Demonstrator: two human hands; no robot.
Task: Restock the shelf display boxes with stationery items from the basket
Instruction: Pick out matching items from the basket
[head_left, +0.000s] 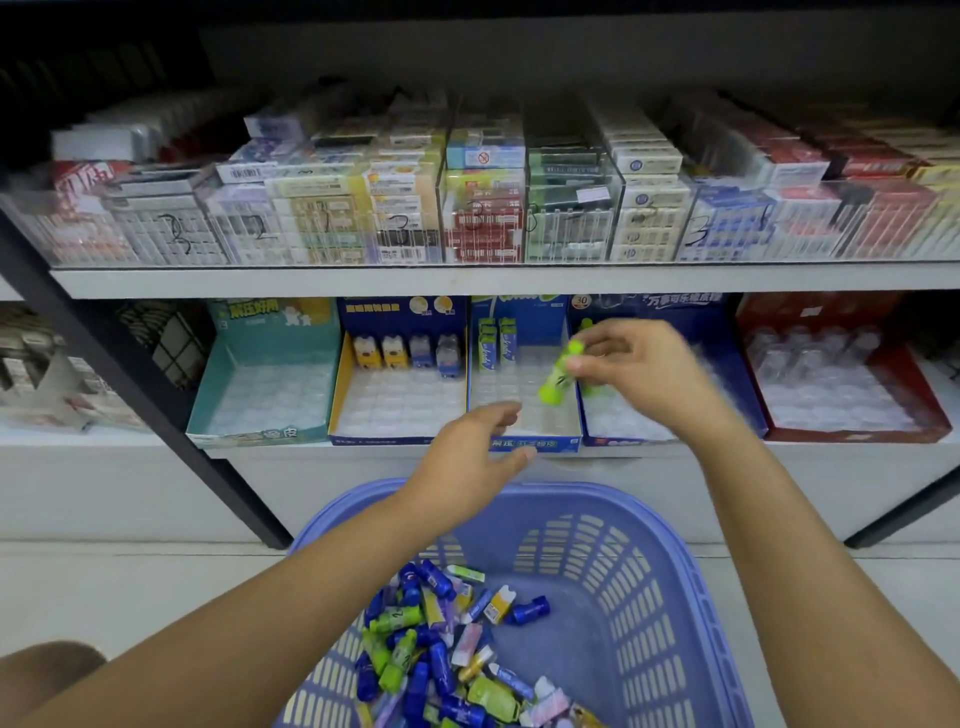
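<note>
My right hand (641, 371) pinches a green bottle-shaped eraser (558, 375), blurred, in front of the dark blue display box (727, 364) on the lower shelf. My left hand (475, 460) hovers with loose fingers over the front edge of the blue-and-white display box (524, 434), holding nothing. That box has a few green-and-blue cartons at its back. The purple basket (649, 587) stands below, with several small blue, green, yellow and pink stationery items (441, 649) heaped in it.
A teal display box (244, 415) with bare slots, a blue-and-yellow box (343, 395) with a back row of small bottles, and a red box (914, 410) sit along the same shelf. The upper shelf (467, 280) holds packed clear bins. A black post (135, 374) slants at left.
</note>
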